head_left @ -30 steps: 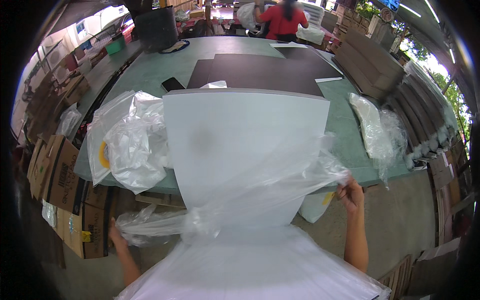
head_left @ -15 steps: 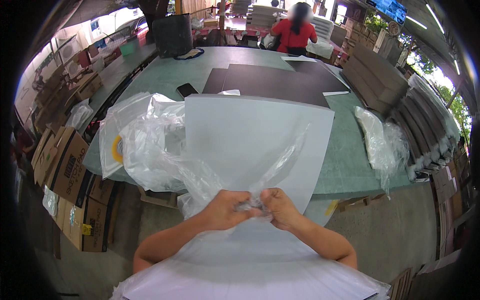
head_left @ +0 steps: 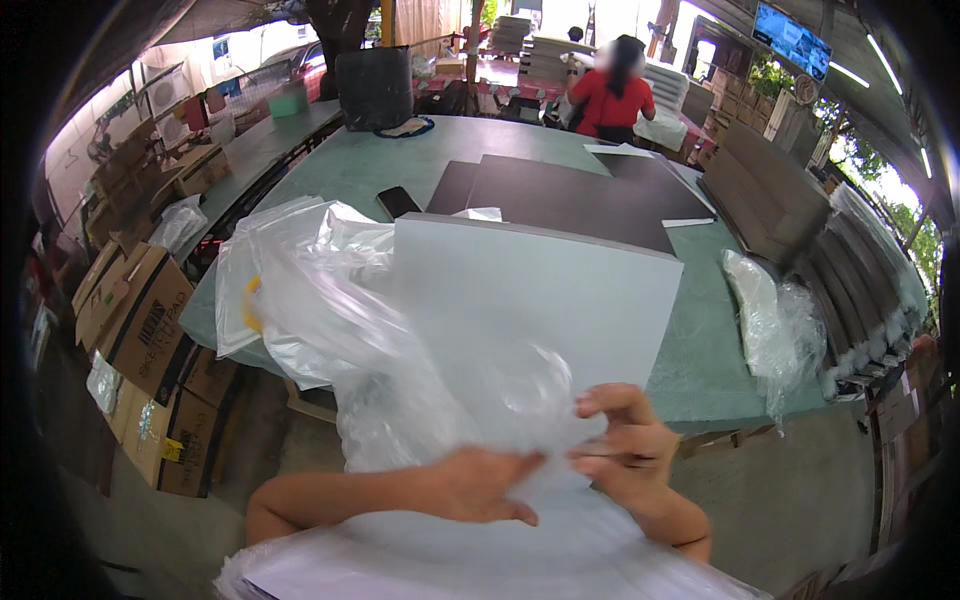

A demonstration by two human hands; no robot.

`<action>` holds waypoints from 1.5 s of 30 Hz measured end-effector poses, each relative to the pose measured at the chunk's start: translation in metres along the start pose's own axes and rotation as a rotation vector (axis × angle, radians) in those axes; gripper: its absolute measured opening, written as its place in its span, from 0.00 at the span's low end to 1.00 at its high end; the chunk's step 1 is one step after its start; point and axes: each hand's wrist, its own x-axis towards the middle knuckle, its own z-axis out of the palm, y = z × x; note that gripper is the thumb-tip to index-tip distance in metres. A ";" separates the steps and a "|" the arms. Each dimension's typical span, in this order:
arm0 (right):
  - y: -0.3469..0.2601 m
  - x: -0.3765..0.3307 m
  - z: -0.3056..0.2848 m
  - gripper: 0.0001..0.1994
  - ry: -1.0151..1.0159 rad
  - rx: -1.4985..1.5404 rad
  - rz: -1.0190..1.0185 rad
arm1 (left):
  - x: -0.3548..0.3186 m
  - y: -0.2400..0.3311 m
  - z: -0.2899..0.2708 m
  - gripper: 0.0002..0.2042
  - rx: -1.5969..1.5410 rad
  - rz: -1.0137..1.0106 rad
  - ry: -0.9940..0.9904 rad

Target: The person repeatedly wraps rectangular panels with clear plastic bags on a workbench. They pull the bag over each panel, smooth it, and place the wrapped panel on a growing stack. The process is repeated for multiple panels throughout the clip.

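Clear plastic film [head_left: 400,400] spreads in loose folds over the front of a stack of light grey sheets [head_left: 540,270] and down toward me. My left hand [head_left: 470,487] lies low against the film, smeared by motion, its fingers stretched to the right and the thumb apart. Just right of it, my right hand [head_left: 635,450] has bent fingers with a bit of the film pinched between thumb and fingers. Closest to me, a plastic-wrapped pale bundle [head_left: 450,560] lies under my forearms.
On the green table [head_left: 290,185] are dark boards [head_left: 570,190], a phone [head_left: 398,203], a yellow tape roll [head_left: 252,305] and bunched plastic [head_left: 765,310]. Cartons [head_left: 140,320] stand left; wrapped boards [head_left: 860,270] lean right. A person in red [head_left: 612,100] works at the back.
My hands, which were together on bunched film, have come apart; the right has risen a little and the left dropped lower. The film has billowed out loosely. The view has tilted slightly up.
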 end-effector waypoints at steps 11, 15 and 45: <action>0.045 -0.019 -0.022 0.12 -0.262 0.874 1.005 | 0.004 -0.021 -0.024 0.07 -1.035 -0.283 0.090; 0.040 -0.038 0.017 0.15 -0.817 0.340 0.679 | -0.004 -0.037 -0.020 0.08 -1.247 -0.043 0.047; 0.070 -0.032 -0.133 0.10 -0.411 -1.552 0.204 | -0.037 -0.018 -0.032 0.08 0.541 0.256 -0.481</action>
